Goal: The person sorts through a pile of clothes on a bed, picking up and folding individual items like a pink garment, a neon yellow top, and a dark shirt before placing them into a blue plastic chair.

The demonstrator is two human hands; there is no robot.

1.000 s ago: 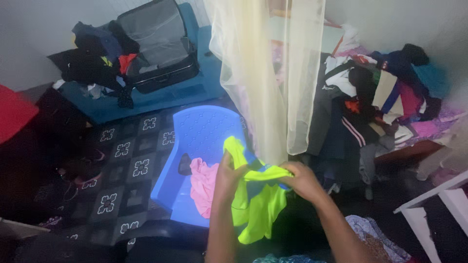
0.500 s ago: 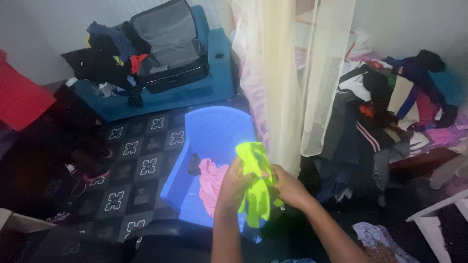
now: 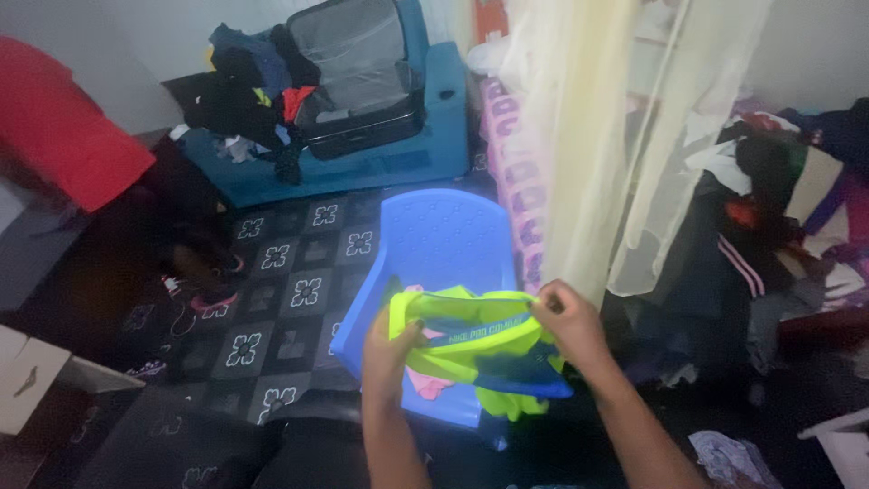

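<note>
I hold a neon yellow-green garment (image 3: 471,340) with dark blue trim stretched out between both hands, over a blue plastic chair (image 3: 434,244). My left hand (image 3: 391,349) grips its left edge. My right hand (image 3: 566,317) pinches its upper right corner. A pink cloth (image 3: 424,385) lies on the chair seat, mostly hidden under the garment.
An open grey suitcase (image 3: 358,68) with dark clothes (image 3: 244,86) piled beside it rests on a blue bench (image 3: 416,154) at the back. A pale net curtain (image 3: 615,136) hangs to the right. More clothes (image 3: 778,217) are heaped at right. A patterned dark mat (image 3: 281,299) covers the floor.
The garment was bunched and hanging between my hands; now it is spread wide and flat between them. My hands have moved apart.
</note>
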